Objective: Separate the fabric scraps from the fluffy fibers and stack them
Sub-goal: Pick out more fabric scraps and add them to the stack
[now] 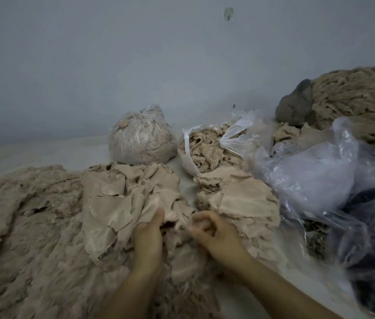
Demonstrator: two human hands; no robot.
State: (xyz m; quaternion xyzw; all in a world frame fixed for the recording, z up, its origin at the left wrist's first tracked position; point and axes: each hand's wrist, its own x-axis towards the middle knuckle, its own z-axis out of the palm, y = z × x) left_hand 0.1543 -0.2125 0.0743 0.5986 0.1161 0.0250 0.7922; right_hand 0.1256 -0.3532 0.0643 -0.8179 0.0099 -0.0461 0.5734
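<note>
Two hands in the lower middle of the frame. The left hand [148, 236] pinches a beige scrap at the near edge of the loose scrap pile [126, 199], thumb on top. The right hand [211, 229] is curled nearly closed (fingers blurred, can't tell if there's anything in it). The stack of scraps [241, 199] sits just above and right of it. Fluffy fibers [25, 226] fill the lower left. Two smaller clear bags up top: one tied bag [138, 139], one open bag [209, 150]. A big crumpled plastic bag [320, 176] is at right.
</note>
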